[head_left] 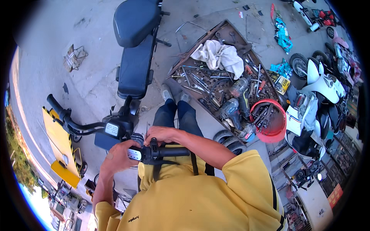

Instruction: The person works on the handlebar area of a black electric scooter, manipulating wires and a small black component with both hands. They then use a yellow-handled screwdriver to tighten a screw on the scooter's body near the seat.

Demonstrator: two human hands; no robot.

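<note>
My left hand (117,158) is closed at the inner end of the near handlebar (169,151) of a black electric scooter (132,69), beside a small labelled panel (134,154); its fingertips are partly hidden. My right hand (158,134) reaches across above the bar, fingers pinched just behind the black switch housing (153,145), with a thin item near the fingertips that I cannot make out. The scooter's stem and far grip (54,102) lie to the left.
A metal tray (179,61) holds rags, wrenches, two power drills (231,109) and a red basin (278,131), with tires (234,147) below it. Several scooters (320,86) crowd the right. A yellow board (63,146) stands at left; a folded stool (75,57) lies on the pavement.
</note>
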